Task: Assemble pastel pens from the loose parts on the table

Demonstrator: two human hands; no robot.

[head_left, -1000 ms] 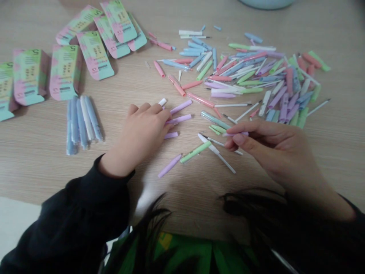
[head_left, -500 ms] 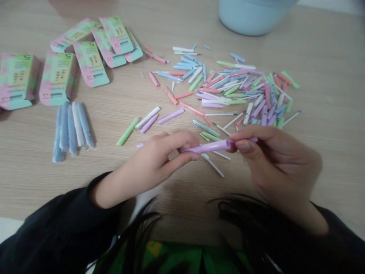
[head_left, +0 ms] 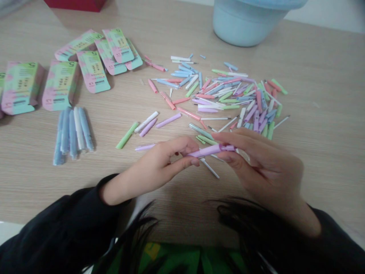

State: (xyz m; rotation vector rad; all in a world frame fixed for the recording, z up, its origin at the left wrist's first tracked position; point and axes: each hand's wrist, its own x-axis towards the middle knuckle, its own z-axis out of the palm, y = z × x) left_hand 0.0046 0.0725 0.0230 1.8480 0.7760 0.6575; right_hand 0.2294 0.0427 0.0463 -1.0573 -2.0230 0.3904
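Note:
Between the thumb and fingers of my left hand [head_left: 164, 158] is a purple pen barrel [head_left: 209, 150], slightly tilted up to the right. My right hand [head_left: 265, 167] has its thumb and fingers at the barrel's right end, around a thinner purple pen part [head_left: 228, 148] that sits in or against that end. Fingertips hide some of the joint. Just behind the hands lie a green pen piece [head_left: 207, 140] and a clear bluish tube [head_left: 200, 131]. A white stick [head_left: 210, 169] lies on the table below the barrel.
A large heap of coloured pen parts [head_left: 228, 91] spreads behind my hands. Several printed cartons [head_left: 94, 71] stand and lie at the left, with wrapped blue and white pens [head_left: 73, 131] before them. A light blue bucket [head_left: 248, 26] and a red box [head_left: 75, 3] are at the back.
My right hand has moved left, bringing the thinner purple part to the barrel's open end. My left hand still holds the barrel. The view has shifted slightly.

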